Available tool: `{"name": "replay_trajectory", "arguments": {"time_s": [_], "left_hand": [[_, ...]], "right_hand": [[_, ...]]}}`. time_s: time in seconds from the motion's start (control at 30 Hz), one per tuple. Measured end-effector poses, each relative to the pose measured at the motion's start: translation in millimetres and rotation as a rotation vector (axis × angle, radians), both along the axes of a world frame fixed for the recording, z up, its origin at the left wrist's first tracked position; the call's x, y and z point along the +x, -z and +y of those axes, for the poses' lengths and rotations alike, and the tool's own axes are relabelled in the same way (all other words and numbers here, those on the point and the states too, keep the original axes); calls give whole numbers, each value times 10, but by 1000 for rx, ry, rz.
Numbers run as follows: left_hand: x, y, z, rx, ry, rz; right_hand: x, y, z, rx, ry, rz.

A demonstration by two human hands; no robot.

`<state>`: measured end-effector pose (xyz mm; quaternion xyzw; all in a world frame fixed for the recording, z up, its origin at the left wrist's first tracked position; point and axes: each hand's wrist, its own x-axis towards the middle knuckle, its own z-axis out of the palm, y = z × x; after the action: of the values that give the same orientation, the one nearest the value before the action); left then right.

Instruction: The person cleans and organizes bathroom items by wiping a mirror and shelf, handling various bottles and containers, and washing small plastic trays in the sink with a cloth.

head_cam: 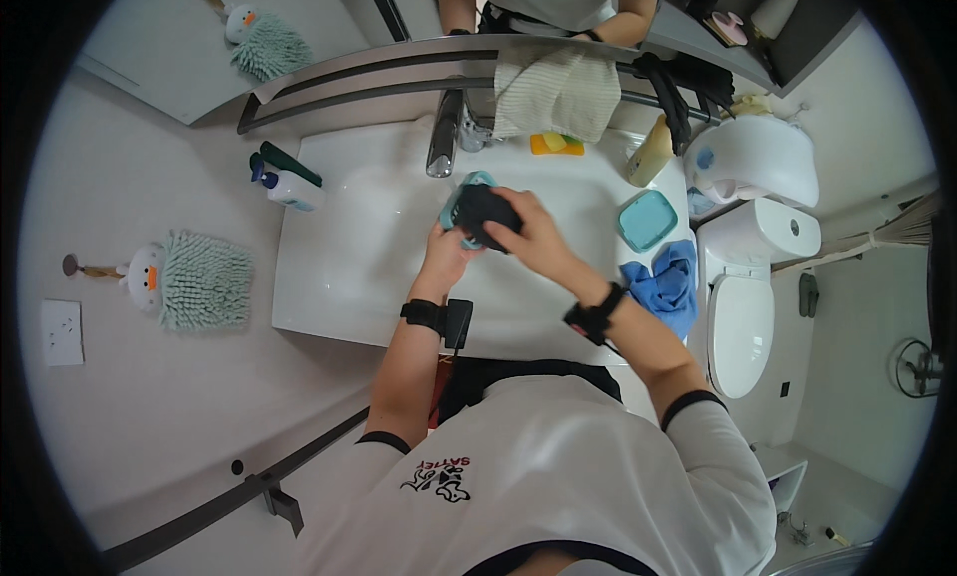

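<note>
Over the white sink basin (359,262), below the chrome faucet (446,131), my left hand (442,256) holds a teal plastic container (481,178) from beneath and the side. My right hand (534,236) grips a dark, rounded pad-like item (486,211) that lies against the container and covers much of it. Whether this is a cloth, a sponge or a brush cannot be made out. A teal square lid or shallow tray (647,221) rests on the sink's right side. Just below it lies a crumpled blue cloth (669,284).
A pump bottle (294,190) and a dark green tube (290,163) stand left. Behind the faucet runs a rail (359,98) with a striped towel (557,90). An orange-and-yellow sponge (557,144) and a yellowish bottle (649,154) sit at the back. Right stands a toilet (742,337).
</note>
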<state>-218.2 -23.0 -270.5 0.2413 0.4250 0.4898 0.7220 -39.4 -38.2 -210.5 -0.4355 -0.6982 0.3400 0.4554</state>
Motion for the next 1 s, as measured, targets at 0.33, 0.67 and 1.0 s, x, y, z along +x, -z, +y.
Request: {"name": "replay_trajectory", "arguments": {"time_s": [0.33, 0.67, 1.0], "left_hand": [[51, 157, -275, 157, -16, 467], [-31, 108, -107, 80, -20, 323], [80, -192, -2, -22, -108, -106]], "right_hand": [[-526, 637, 806, 18, 230, -186], [-676, 481, 569, -23, 159, 0], [-692, 472, 455, -180, 223, -186]]}}
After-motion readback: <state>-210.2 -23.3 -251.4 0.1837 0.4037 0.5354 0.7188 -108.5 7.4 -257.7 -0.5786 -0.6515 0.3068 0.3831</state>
